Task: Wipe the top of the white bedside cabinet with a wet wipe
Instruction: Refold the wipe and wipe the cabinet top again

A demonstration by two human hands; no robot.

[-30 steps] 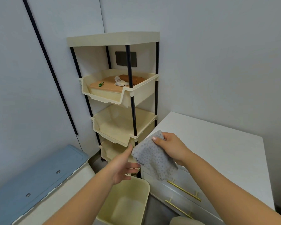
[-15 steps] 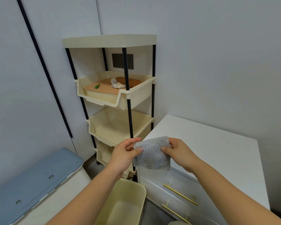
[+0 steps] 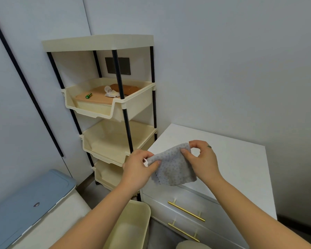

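A grey dotted wet wipe [image 3: 172, 168] was held in the air, pinched at its upper left corner by the left hand [image 3: 136, 168] and at its upper right corner by the right hand [image 3: 202, 161], thumb against fingertips on each, the rest of the sheet hanging loose. The wipe was positioned above the front left corner of the white cabinet [image 3: 232, 164], not touching its top, which was seen bare. A cream shelf rack [image 3: 113, 108] was seen just left of the cabinet, with a cream bin [image 3: 133, 225] below the hands.
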